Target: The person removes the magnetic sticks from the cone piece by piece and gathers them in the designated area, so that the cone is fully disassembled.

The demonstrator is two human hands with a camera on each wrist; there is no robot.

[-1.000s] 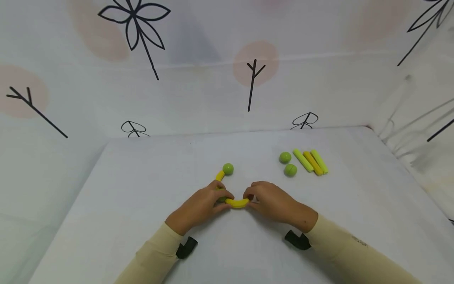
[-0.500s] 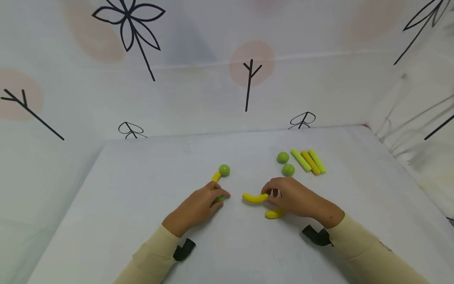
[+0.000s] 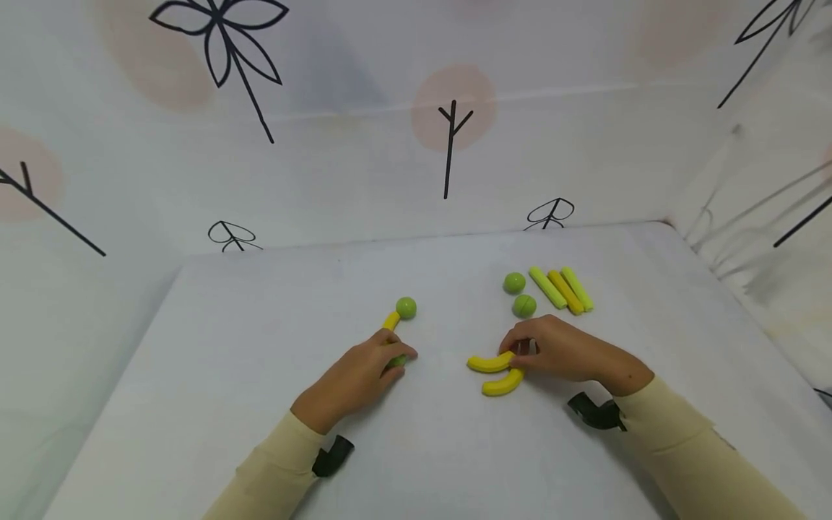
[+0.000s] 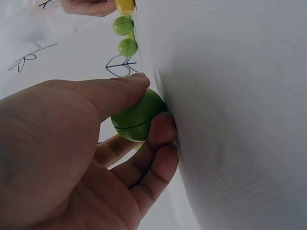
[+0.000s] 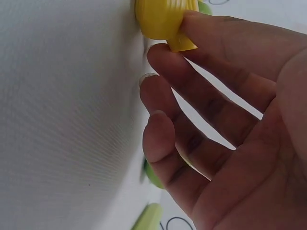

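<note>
Near the table's middle, my left hand (image 3: 356, 372) holds a green ball (image 4: 139, 115) between thumb and fingertips, against the white cloth. Just beyond those fingers lies a yellow curved piece (image 3: 391, 320), banana-like, partly covered by the hand. Its far end is by another green ball (image 3: 406, 308). To the right, my right hand (image 3: 562, 352) pinches the right end of a second yellow curved piece (image 3: 489, 362). A third yellow curved piece (image 3: 502, 386) lies just in front of it, its right end under the fingertips. Whether the fingers also touch that one, I cannot tell.
Two more green balls (image 3: 524, 305) lie beyond my right hand. Beside them are two light green sticks (image 3: 547, 287) with a yellow stick (image 3: 565, 292) between them. A patterned white cloth (image 3: 351, 173) rises behind the table (image 3: 260, 303).
My left fingers have let go of the yellow curved piece and stay at the green ball. My right hand has carried that piece rightward, beside another yellow curved piece that has come into sight.
</note>
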